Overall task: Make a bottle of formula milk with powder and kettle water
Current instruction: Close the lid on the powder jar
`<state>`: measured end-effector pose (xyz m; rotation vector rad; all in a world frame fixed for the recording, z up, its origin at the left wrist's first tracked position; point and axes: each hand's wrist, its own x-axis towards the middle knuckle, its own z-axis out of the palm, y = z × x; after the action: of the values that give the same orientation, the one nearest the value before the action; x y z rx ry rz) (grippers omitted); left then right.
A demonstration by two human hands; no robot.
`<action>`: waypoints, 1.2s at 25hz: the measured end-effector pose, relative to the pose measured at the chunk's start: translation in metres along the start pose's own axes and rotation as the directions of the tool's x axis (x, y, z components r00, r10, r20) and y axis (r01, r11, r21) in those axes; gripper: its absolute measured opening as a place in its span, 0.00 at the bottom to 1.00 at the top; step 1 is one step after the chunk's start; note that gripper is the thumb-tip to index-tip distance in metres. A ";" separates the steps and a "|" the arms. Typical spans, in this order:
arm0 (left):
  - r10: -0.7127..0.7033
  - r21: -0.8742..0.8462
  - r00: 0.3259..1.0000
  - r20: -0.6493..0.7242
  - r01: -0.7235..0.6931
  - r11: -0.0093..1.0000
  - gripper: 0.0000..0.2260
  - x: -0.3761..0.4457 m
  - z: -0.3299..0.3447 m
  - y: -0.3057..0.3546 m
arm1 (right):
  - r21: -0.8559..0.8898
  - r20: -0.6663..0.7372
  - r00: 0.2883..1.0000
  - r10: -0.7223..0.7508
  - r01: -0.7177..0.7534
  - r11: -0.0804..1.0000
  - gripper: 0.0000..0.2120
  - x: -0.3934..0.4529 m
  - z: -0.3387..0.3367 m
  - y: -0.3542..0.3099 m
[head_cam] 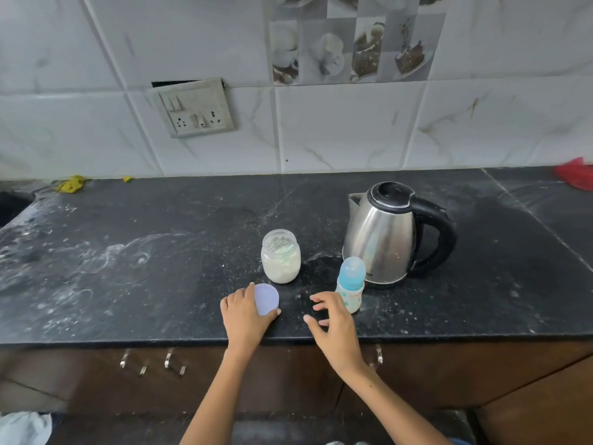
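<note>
**Steel kettle, open jar, capped bottle: both hands low on the worktop**

Steel and black plastic catch the eye right of centre: the kettle (390, 234) stands upright on the dark speckled worktop (128, 268), spout aimed toward the upper left of the frame, handle swinging out to the right, lid down. Just in front of it, lower centre-right, the baby bottle (350, 285) stands upright too, long axis vertical, blue cap on top. Left of the bottle, at centre, the powder jar (281, 255) sits upright with its mouth open, pale powder filling the lower part.

Down at lower centre, the left hand (245, 316) lies palm-down at the worktop's front edge, fingers wrapped over the lilac lid (267, 298), thumb on its near rim; the lid looks flat on the surface or barely tipped. The right hand (333, 319) hovers just beside the bottle, palm down, fingers spread and loosely curled, gripping nothing; whether it touches the bottle I cannot tell. Both forearms come up from the bottom of the frame.
</note>
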<state>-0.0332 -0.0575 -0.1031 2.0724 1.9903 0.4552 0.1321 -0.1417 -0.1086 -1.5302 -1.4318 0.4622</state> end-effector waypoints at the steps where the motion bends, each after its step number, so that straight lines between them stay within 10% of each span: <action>1: 0.015 -0.039 1.000 -0.009 -0.015 0.999 0.41 0.000 -0.003 0.000 | 0.047 0.033 0.995 0.091 -0.093 0.995 0.15 0.006 0.004 -0.006; 6: 0.219 -0.544 0.974 -0.058 -0.215 0.811 0.40 -0.011 -0.028 0.009 | 0.413 0.522 0.697 0.492 -0.711 0.569 0.18 0.046 0.005 -0.043; 10: 0.265 -0.642 0.961 -0.074 -0.250 0.725 0.41 -0.008 -0.045 0.024 | 0.684 0.538 0.751 0.382 -0.654 0.324 0.17 0.066 -0.001 -0.060; 12: 0.235 -0.627 0.966 -0.108 -0.249 0.738 0.46 0.003 -0.046 0.023 | 0.653 0.315 0.850 0.421 -0.516 0.554 0.17 0.080 -0.004 -0.068; 15: 0.113 -0.626 0.991 -0.073 -0.134 0.768 0.51 0.029 -0.045 0.025 | 0.077 0.004 0.967 0.254 -0.253 0.964 0.26 0.112 -0.008 -0.074; 22: 0.058 -0.672 0.997 -0.057 -0.082 0.736 0.25 0.070 -0.032 0.037 | -0.385 0.283 0.920 0.272 -0.151 0.910 0.33 0.160 0.020 -0.077; 30: 0.076 -0.679 0.997 -0.031 -0.077 0.730 0.28 0.073 -0.028 0.028 | -0.450 0.489 0.831 0.266 -0.021 0.893 0.32 0.175 0.018 -0.088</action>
<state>-0.0154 0.0127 -0.0625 1.6589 1.4086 1.0264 0.1115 0.0122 0.0114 -1.9764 -1.9563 0.7584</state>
